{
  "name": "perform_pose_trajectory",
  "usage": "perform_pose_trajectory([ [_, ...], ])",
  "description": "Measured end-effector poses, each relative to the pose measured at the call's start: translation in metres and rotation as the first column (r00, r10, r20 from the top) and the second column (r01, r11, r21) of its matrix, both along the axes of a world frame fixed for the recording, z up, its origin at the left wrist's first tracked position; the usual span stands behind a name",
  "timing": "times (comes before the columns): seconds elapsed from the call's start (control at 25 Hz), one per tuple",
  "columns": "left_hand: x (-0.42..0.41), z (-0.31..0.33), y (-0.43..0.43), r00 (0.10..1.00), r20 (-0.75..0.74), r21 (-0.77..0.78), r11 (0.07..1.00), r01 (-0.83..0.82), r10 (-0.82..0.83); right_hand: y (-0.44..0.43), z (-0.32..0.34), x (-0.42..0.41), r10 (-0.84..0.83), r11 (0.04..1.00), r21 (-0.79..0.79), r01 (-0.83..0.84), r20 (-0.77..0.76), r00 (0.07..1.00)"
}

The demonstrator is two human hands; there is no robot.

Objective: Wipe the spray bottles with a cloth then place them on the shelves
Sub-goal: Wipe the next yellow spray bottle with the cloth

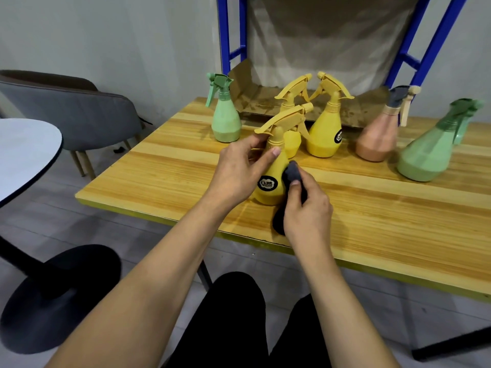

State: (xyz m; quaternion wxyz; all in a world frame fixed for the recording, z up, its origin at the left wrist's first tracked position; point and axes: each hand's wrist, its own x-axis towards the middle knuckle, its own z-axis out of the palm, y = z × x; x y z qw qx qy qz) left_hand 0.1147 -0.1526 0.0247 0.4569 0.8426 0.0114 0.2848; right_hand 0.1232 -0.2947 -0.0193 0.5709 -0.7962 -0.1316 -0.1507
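Left hand [240, 168] grips neck of yellow plastic trigger spray bottle [273, 166]; right hand [305, 208] clutches dark cloth [292, 173] against belly. Rotate bottle steadily, wipe label side too.

A plain workroom or office corner: a wood-grain table [159, 166] stands by a bare white wall [132, 35] before a blue metal shelf rack [223, 35], with a grey padded chair [79, 110], a round white pedestal table [24, 150] and grey floor tiles [132, 232]

1. Nearest spray bottle [267, 168]: yellow, black oval label; cloth [293, 172] dark grey.
2. Left bottle [225, 123] pale green; right bottle [425, 155] green; neighbouring bottle [377, 139] salmon pink.
3. Table [159, 176]: striped honey wood grain; shelf frame [224, 35] blue.
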Motion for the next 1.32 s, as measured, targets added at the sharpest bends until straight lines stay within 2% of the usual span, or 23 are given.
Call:
perform_pose_trajectory([
  [0.12,0.0,-0.001,-0.003,0.999,0.011,0.017,0.999,-0.031,0.031,0.001,-0.003,0.001,-0.036,0.999,-0.021,0.035,-0.037,0.999],
  [0.32,0.0,-0.004,-0.006,0.997,0.047,0.079,0.995,-0.06,0.056,0.015,0.009,-0.005,0.02,1.0,0.02,-0.022,0.112,0.993],
  [0.56,-0.001,-0.005,-0.007,0.998,0.04,0.069,0.996,-0.049,0.046,0.005,-0.009,-0.017,-0.042,0.997,-0.057,0.043,0.015,0.999],
  [0.8,-0.001,-0.005,-0.005,0.998,0.046,0.095,0.994,-0.051,0.046,0.015,0.015,0.004,0.017,1.0,-0.013,-0.015,0.118,0.993],
  [1.04,-0.004,-0.004,-0.007,1.0,0.018,0.063,0.998,-0.023,0.022,0.002,0.005,0.01,0.022,0.999,0.025,-0.022,0.02,1.0],
  [1.16,-0.006,-0.002,-0.007,0.999,-0.007,0.038,0.999,0.037,-0.037,0.004,0.019,0.022,0.079,0.996,0.045,-0.081,0.047,0.996],
  [1.32,-0.008,-0.002,-0.005,0.997,-0.014,0.047,0.996,0.073,-0.072,-0.001,0.016,0.032,0.146,0.987,0.078,-0.143,-0.041,0.988],
])
